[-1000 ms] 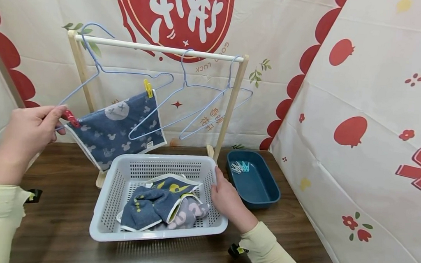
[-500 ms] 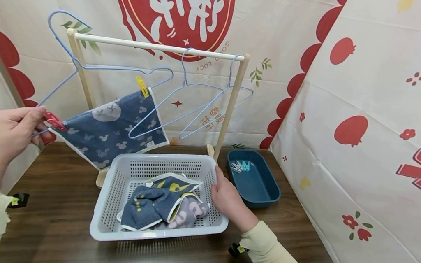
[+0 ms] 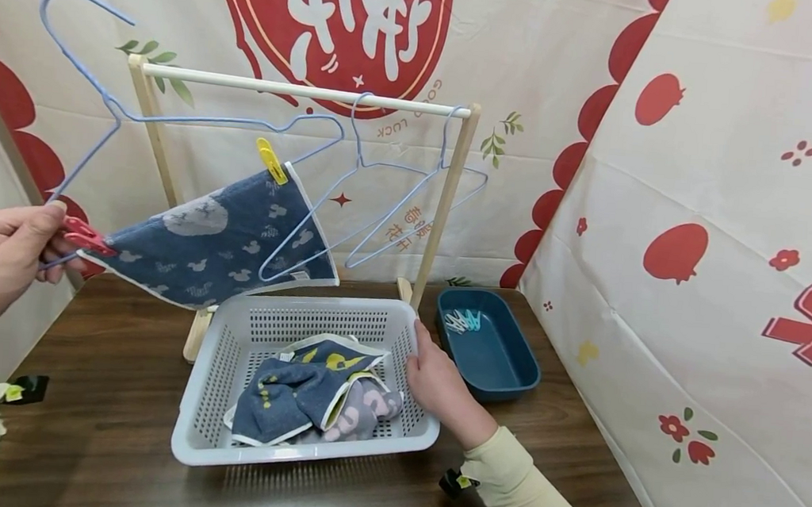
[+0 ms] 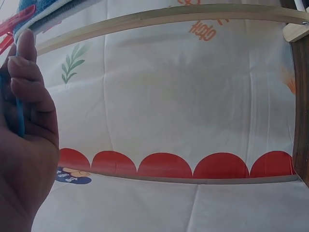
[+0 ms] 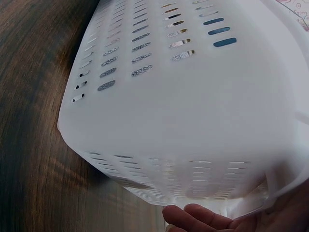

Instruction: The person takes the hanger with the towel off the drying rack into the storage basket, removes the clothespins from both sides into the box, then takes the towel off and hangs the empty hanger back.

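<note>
At far left in the head view, my left hand pinches the lower left corner of a blue wire clothes hanger. A small dark blue towel with pale mouse-head shapes hangs tilted from it, held by a red clothespin beside my fingers and a yellow clothespin. The hanger's hook stands left of the rack's rod, apart from it. My right hand grips the right rim of a white laundry basket, its thumb over the rim and fingers outside. Crumpled towels lie inside.
Behind the basket stands a clothes rack with a white rod and wooden legs. Two more blue hangers hang near its right end. A dark blue tray with several clothespins sits at right. Printed cloth walls enclose the table.
My left hand has moved left, carrying the hanger and towel with it. The hook has risen and shifted left, away from the rod's end. My right hand and the basket stay put.
</note>
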{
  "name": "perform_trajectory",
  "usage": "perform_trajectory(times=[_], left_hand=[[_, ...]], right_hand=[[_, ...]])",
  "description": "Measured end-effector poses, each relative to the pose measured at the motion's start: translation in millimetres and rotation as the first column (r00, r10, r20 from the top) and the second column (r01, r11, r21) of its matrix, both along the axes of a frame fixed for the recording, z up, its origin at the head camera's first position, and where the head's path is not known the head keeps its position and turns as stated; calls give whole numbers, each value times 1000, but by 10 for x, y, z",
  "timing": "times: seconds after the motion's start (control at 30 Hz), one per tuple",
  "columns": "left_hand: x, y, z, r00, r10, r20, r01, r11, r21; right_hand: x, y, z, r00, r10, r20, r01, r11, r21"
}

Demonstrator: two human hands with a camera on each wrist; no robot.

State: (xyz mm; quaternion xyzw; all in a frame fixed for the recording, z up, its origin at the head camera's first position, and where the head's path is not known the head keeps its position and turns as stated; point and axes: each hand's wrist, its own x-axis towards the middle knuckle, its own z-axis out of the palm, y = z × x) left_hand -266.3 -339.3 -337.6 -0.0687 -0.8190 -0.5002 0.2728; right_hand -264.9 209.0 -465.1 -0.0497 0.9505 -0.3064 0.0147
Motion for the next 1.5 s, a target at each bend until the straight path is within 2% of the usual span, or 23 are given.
perform_trajectory(times=[0.2, 0.4, 0.57, 0.77, 0.97, 1.17, 1.3, 1.43, 1.5], left_hand=[[18, -29, -4, 998, -51, -40, 51, 999, 4], [72, -44, -11, 994, -114, 3, 114, 993, 9], [125, -25, 8, 983, -172, 59, 172, 985, 10], [133, -7, -27, 958, -266, 106, 270, 962, -31], [158, 52, -61, 923, -368, 110, 376, 924, -66], [155, 96, -79, 901, -410, 142, 425, 899, -102], [144, 132, -91, 884, -447, 136, 463, 878, -121], [127, 181, -115, 858, -494, 140, 510, 852, -122], [118, 205, -128, 839, -524, 146, 540, 834, -112]], right_hand=[[-4, 1, -2, 1000, 6, -9, -6, 1000, -2], [-9, 0, -5, 1000, 2, -4, -2, 1000, -13], [-7, -2, -7, 1000, 1, 8, -1, 1000, -21], [-8, -1, -6, 1000, -2, 20, 3, 999, -35], [-8, 5, -20, 1000, -1, 22, 2, 999, -49], [-9, 15, -20, 1000, 7, 11, -6, 999, -46], [-11, 18, -15, 1000, 5, 12, -4, 999, -42], [-17, 20, -19, 1000, 2, 15, -1, 999, -38], [-20, 19, -24, 1000, 3, 14, -2, 999, -35]])
